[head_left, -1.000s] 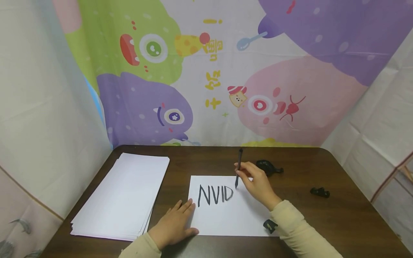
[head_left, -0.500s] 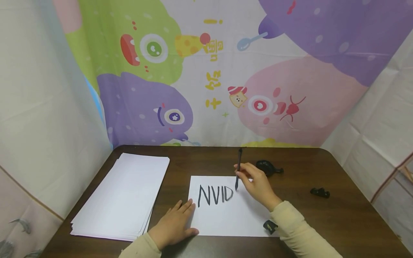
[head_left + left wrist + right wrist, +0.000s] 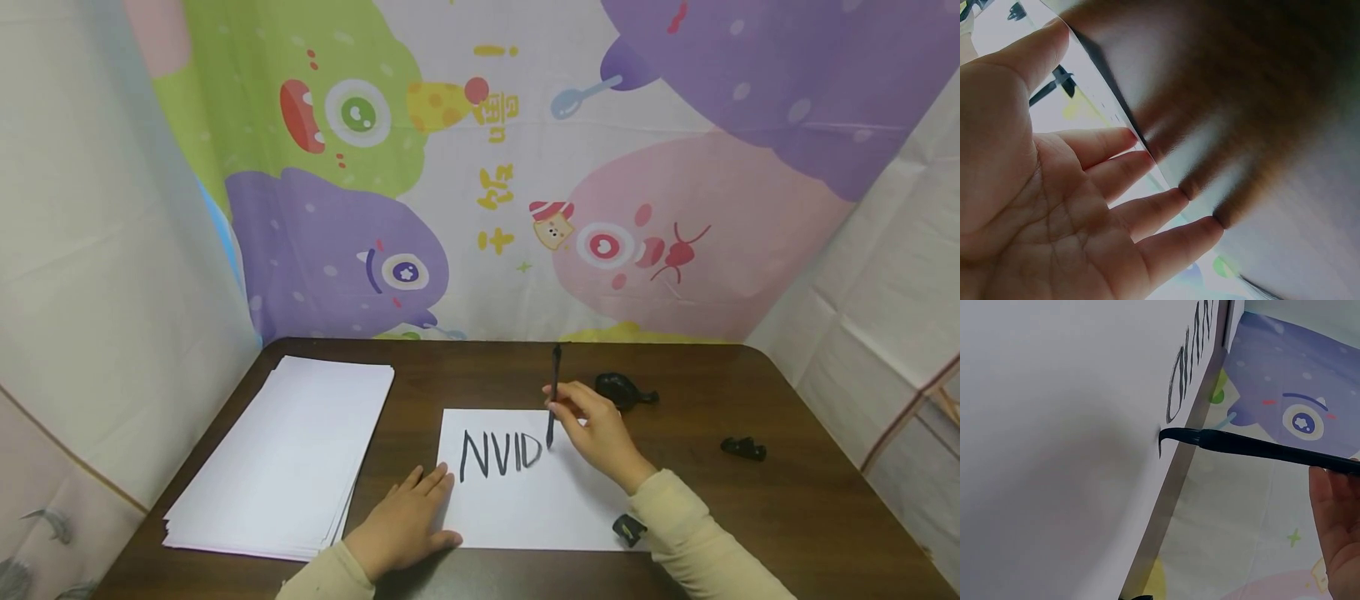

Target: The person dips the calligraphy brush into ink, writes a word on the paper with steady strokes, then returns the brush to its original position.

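1. Head view: the sheet of paper (image 3: pixel 525 517) lies on the worktop (image 3: pixel 795 517) in front of me, and I place everything else by it. The letters (image 3: pixel 498 454) NVID run along its far left part.
2. My left hand (image 3: pixel 405 521) rests across the sheet's left edge, fingers straight and gripping nothing, thumb at the near corner. I judge that this keeps the paper from sliding.
3. My right hand (image 3: pixel 603 429), over the sheet's far right part, pinches the brush (image 3: pixel 1254 447) between thumb and fingers. The shaft is nearly upright, probably so the tip can move freely without my hand smearing ink.
4. The right wrist view shows the brush tip bent against the sheet, just right of the D; I can't tell whether the short dark line there is ink or bristle.
5. A small black block (image 3: pixel 628 528) sits on the sheet's near right corner, beside my sleeve (image 3: pixel 697 533), likely as a weight.
6. The paper stack (image 3: pixel 285 458) is left of the sheet, apart from it, perhaps to leave my arm room.
7. Beyond the sheet's far right corner lies a black bottle (image 3: pixel 617 390); a black lump (image 3: pixel 743 448) sits well right of the sheet.
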Motion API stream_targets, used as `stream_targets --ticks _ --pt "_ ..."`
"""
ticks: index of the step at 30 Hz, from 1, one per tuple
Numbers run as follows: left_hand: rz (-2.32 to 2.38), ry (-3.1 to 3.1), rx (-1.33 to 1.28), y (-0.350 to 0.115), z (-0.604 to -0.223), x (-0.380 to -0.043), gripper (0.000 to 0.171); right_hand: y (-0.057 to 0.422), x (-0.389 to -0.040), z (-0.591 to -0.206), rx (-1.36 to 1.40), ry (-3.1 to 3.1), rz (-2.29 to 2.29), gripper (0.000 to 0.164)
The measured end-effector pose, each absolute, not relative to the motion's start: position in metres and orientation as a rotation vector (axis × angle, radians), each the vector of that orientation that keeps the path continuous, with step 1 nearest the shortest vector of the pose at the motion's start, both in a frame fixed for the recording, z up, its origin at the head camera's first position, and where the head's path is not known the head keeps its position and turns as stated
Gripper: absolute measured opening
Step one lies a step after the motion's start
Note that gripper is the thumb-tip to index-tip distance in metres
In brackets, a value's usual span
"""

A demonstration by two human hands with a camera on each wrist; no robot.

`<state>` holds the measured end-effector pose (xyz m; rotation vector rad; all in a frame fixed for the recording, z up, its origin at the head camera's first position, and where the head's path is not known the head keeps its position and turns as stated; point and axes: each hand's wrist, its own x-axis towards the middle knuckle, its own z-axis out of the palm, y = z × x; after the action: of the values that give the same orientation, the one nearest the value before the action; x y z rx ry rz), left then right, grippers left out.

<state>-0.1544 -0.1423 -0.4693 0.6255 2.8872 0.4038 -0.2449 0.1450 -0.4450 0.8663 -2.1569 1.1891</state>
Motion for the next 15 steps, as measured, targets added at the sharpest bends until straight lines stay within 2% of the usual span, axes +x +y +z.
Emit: stream_targets --ticks 15 --pt "0.405 2.889 0.625 -0.1428 -0.4703 -0.1543 0.082 0.147 -0.2396 -0.4444 0.863 -2.193 1.153 0.02"
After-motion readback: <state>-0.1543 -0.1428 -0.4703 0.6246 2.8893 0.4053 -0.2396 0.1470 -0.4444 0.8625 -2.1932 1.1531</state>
